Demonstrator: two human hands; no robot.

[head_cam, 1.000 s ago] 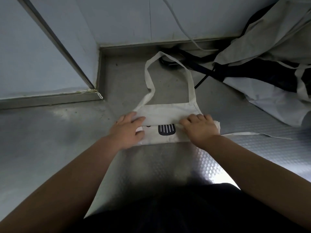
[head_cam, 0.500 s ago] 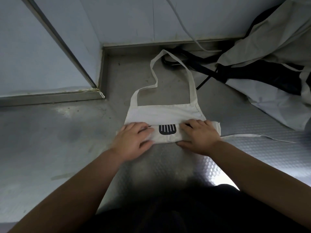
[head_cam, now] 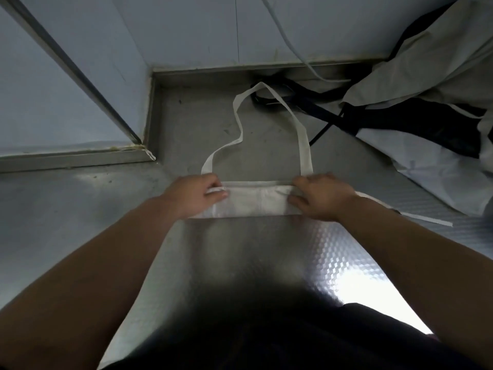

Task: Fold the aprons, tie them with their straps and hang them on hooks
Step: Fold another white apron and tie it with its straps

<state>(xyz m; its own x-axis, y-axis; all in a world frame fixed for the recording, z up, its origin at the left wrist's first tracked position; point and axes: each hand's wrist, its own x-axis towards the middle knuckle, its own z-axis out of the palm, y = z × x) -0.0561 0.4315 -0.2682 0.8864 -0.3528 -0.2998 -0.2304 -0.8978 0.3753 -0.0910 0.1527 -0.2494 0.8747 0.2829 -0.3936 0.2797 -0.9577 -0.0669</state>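
Steel counter [head_cam: 253, 249], white cable [head_cam: 292, 45].

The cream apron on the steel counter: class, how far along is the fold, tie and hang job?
Done: the apron is folded into a narrow band. In hand: the left hand and right hand each grip one end of that band. Left to do: the waist strap trails loose to the right, untied; the neck loop lies flat; no hook shows; the heap of aprons at the right is unfolded.

Commercial kitchen: embossed stainless counter [head_cam: 266, 249], plain panelled walls [head_cam: 186, 30].
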